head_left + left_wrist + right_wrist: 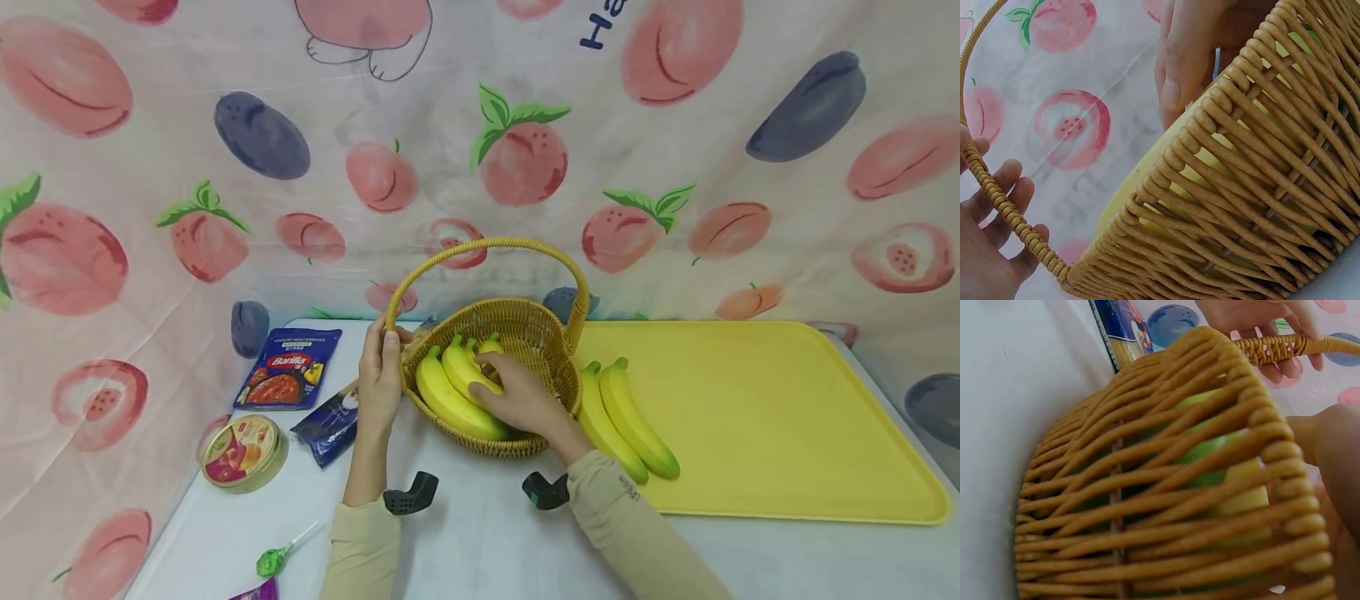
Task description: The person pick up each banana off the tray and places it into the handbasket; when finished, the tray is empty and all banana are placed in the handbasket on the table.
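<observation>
A wicker basket [498, 450] with a tall hoop handle [487, 243] stands on the white table. My left hand [380, 375] holds the handle low on its left side; the left wrist view shows fingers [1007, 181] behind the wrapped handle. Inside the basket, several yellow bananas [457, 404] lie on the left side. My right hand [521, 400] reaches over the front rim and grips one of the bananas, thumb and fingers on its sides. In the right wrist view, the basket's weave [1166, 506] hides most of that hand.
Two bananas [633, 417] lie on the left edge of a yellow tray [787, 425], right of the basket. On the left are a blue Barilla pouch [288, 367], a dark blue packet [330, 425], a round tin [243, 454] and a green lollipop [272, 562]. Fruit-print cloth [450, 108] hangs behind.
</observation>
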`<act>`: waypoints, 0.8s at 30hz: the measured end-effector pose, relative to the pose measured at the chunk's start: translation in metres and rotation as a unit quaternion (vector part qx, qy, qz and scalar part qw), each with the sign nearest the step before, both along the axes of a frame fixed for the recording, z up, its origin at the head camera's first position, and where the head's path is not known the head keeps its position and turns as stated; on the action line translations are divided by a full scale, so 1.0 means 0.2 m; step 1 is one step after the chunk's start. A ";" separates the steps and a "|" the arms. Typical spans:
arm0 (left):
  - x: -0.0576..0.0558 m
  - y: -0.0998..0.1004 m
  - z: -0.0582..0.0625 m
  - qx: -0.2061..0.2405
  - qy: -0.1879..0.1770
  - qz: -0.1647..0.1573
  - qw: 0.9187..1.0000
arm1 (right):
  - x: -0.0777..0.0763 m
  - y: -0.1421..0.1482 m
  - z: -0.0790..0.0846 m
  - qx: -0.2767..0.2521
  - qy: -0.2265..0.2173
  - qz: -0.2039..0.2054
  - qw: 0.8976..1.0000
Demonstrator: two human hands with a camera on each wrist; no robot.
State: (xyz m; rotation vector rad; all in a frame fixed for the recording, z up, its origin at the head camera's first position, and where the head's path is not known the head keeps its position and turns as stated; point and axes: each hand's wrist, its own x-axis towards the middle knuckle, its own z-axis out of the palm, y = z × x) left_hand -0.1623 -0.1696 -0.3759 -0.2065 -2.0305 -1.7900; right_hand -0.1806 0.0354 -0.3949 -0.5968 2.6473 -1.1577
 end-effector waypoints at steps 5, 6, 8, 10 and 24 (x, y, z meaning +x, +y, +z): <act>0.04 0.02 0.07 -0.004 -0.015 0.004 1.000 | 0.02 0.04 0.01 -0.021 0.006 -0.008 1.000; 0.04 0.02 0.07 -0.004 -0.018 0.005 1.000 | 0.02 0.05 0.01 -0.027 0.009 -0.009 1.000; 0.03 0.02 0.07 -0.003 -0.020 0.005 1.000 | 0.03 0.08 0.02 -0.035 0.018 -0.011 0.999; 0.03 0.02 0.07 -0.003 -0.020 0.005 1.000 | 0.04 0.10 0.03 -0.044 0.029 -0.011 0.999; 0.03 0.02 0.06 0.001 -0.016 0.006 1.000 | 0.12 0.36 0.06 -0.074 0.090 -0.046 0.992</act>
